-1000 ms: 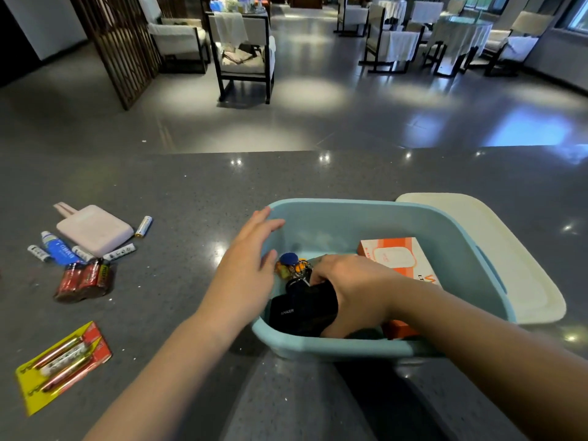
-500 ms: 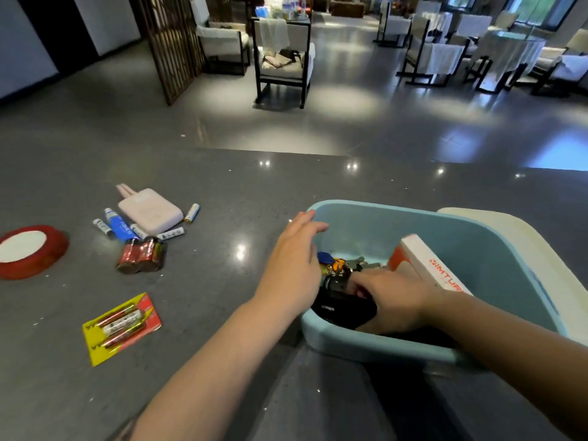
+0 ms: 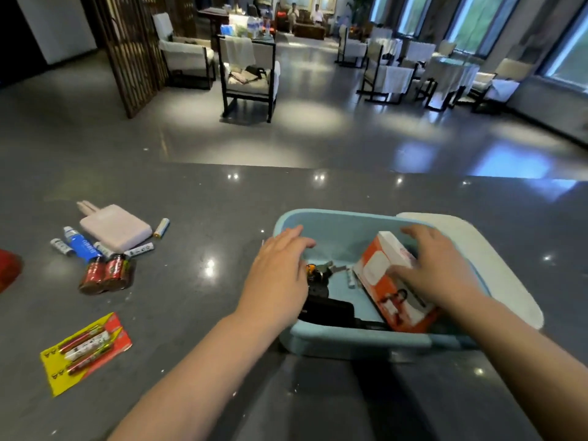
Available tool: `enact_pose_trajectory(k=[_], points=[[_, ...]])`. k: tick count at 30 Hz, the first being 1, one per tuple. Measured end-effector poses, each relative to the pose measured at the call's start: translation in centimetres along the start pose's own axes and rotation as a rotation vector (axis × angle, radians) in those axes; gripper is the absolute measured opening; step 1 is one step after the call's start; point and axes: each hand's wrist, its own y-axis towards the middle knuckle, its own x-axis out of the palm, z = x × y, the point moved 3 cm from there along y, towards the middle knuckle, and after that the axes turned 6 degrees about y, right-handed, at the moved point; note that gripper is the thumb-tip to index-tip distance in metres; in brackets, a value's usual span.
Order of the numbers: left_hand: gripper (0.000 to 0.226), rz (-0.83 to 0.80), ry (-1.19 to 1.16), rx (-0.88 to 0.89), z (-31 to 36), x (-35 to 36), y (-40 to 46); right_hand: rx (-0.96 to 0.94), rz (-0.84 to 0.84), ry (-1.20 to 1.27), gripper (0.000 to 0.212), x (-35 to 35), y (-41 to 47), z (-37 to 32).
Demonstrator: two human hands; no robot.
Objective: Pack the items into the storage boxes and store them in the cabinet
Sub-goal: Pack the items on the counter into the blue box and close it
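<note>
My left hand [image 3: 276, 278] lies flat, fingers loosely spread, on the left rim of the light blue plastic storage box [image 3: 350, 340] that sits on the dark grey speckled worktop [image 3: 203, 313]; it holds nothing and has stayed in that place since half a second ago. My right hand [image 3: 436, 268] has moved: earlier it was pressed down on the black rectangular power bank [image 3: 331, 308] at the box's near left corner, and now it grips the upper end of the orange and white cardboard carton [image 3: 389, 281], fingers curled over its top and thumb on its face. The carton stands tilted inside the box, to the right of the power bank, a bunch of keys [image 3: 321, 272] and one small white battery [image 3: 350, 278] on the box floor. A cream lid [image 3: 496, 265] lies under the box's right side. Unpacked, well to the left on the worktop, are a pale pink power bank [image 3: 116, 227], loose batteries [image 3: 105, 276] just beside it, and a yellow and red battery blister pack [image 3: 86, 351].
</note>
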Motion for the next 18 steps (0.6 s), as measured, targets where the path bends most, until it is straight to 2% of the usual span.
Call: enact_pose_trajectory(k=[2,7,9,12,15,16,18], points=[[0.036,-0.022,0.024,0.048,1.3,0.6,0.7,0.167,-0.032,0.141,0.069,0.6,-0.8,1.4],[0.035,-0.14,0.111,0.134,3.1,2.3,2.4,0.236,0.162,0.292,0.045,-1.0,-1.2,2.6],[0.034,-0.162,0.105,0.133,3.3,2.7,2.5,0.263,0.12,0.199,0.043,-0.7,-1.3,2.3],[0.033,-0.185,0.119,0.148,3.4,3.2,2.4,0.169,0.092,-0.04,0.038,0.3,-1.6,1.7],[0.033,-0.194,0.144,0.168,3.3,3.2,2.3,0.142,-0.098,-0.266,0.032,1.4,-1.7,1.2],[0.032,-0.202,0.143,0.166,3.2,3.2,2.2,0.183,-0.189,-0.281,0.041,1.8,-1.8,1.1],[0.032,-0.209,0.135,0.157,3.1,3.1,2.2,0.277,-0.326,-0.304,0.081,2.8,-2.0,0.9]])
